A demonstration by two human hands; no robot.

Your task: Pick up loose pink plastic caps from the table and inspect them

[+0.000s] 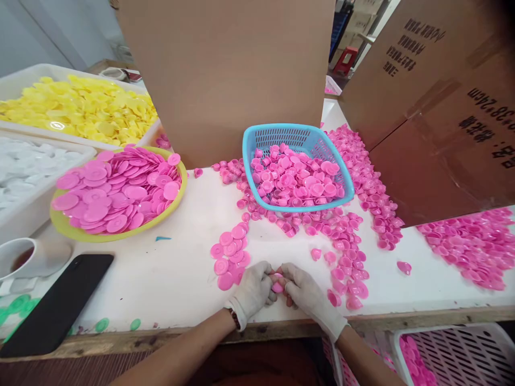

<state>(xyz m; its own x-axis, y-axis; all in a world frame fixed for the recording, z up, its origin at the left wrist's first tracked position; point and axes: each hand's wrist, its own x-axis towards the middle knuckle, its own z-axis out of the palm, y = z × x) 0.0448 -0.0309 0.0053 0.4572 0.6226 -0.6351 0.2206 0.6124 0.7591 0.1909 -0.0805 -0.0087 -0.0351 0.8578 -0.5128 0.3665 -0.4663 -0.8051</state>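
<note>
Both my hands wear white gloves and meet near the table's front edge. My left hand (pixel 252 292) and my right hand (pixel 306 294) together pinch a small pink plastic piece (pixel 277 286) between their fingertips. Just left of my left hand lies a small cluster of flat pink discs (pixel 229 257). Loose pink cups (pixel 346 257) are scattered to the right of my right hand. A blue basket (pixel 247 155) holding pink cups stands behind my hands.
A yellow bowl (pixel 66 228) of pink discs sits at left, with white trays of yellow (pixel 80 107) and white (pixel 24 166) discs behind. A black phone (pixel 56 308) and a cup (pixel 28 257) lie front left. Cardboard boxes (pixel 434 118) stand behind and right. A pink crate (pixel 458 351) sits below the table.
</note>
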